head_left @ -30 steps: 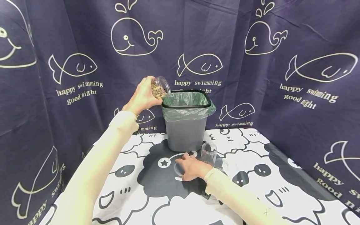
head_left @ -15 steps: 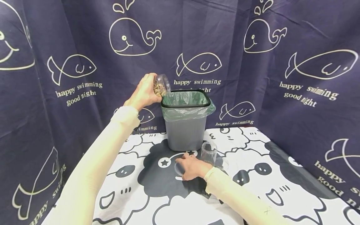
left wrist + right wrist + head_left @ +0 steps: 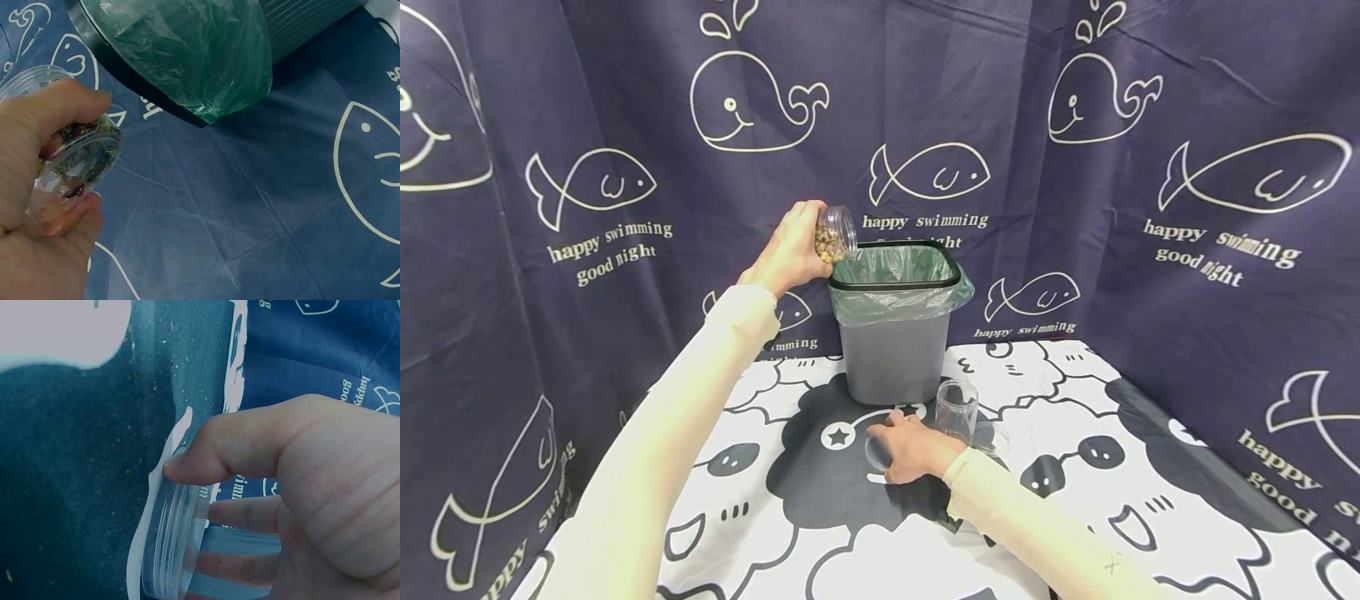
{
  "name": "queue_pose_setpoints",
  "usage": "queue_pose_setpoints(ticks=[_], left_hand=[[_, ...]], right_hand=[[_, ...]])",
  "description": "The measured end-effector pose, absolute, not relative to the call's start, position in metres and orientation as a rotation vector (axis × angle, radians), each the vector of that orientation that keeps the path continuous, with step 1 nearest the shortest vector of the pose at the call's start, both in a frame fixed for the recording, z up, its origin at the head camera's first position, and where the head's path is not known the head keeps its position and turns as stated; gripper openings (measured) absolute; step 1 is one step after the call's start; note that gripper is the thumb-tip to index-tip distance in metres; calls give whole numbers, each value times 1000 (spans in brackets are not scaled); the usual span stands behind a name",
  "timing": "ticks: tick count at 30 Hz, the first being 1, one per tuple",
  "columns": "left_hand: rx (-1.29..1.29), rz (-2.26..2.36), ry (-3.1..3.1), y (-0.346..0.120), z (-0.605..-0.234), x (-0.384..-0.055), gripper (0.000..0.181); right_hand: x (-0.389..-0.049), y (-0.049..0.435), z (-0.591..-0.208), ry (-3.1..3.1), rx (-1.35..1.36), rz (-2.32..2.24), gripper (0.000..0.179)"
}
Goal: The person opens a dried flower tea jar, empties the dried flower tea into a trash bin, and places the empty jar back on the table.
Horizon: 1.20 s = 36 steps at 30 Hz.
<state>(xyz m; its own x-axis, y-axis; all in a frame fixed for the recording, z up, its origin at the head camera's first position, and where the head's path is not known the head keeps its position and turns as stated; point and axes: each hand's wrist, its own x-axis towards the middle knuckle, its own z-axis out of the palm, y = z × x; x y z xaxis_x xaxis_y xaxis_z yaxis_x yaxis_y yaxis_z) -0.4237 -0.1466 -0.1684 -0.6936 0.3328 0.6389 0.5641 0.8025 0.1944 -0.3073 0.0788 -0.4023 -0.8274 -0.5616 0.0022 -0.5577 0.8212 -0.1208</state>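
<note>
My left hand (image 3: 790, 250) grips a clear plastic jar (image 3: 837, 235) tilted on its side, its mouth facing right over the left rim of a grey bin (image 3: 891, 358). Yellow-green and brownish dried bits, like dried flowers, lie inside the jar; the left wrist view shows its base (image 3: 81, 156) between thumb and fingers. Low at the tabletop, my right hand (image 3: 917, 450) holds a clear round lid (image 3: 172, 537) by its edge, thumb on one side and fingers on the other. Beside that hand stands a second clear jar (image 3: 957, 408), upright.
A green plastic liner (image 3: 891, 307) hangs over the bin's black rim (image 3: 951, 265). Behind the second jar's base, another clear round lid (image 3: 994, 439) lies on the cartoon-print tablecloth (image 3: 842, 500). Dark fabric (image 3: 700, 192) with whales and fish encloses the table. Small crumbs dot the cloth.
My left hand has shifted slightly right with the jar, bringing its mouth a little nearer the bin opening; the dried bits have moved inside. The right hand stays in place with the lid.
</note>
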Motion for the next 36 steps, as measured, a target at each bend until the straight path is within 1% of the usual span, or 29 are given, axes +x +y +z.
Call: queue_pose_setpoints(ticks=[15,24,36], left_hand=[[-736,-456,-2357,-143,-173,-431,93],[-756,-438,-2343,-139,-176,-433,94],[-814,-396,-2294,-135,-173,-435,92]], right_hand=[[-306,79,-400,2965,-883,-183,78],[-298,79,-391,2937,-828,-210,80],[-290,82,-357,2950,-1009,-182,68]])
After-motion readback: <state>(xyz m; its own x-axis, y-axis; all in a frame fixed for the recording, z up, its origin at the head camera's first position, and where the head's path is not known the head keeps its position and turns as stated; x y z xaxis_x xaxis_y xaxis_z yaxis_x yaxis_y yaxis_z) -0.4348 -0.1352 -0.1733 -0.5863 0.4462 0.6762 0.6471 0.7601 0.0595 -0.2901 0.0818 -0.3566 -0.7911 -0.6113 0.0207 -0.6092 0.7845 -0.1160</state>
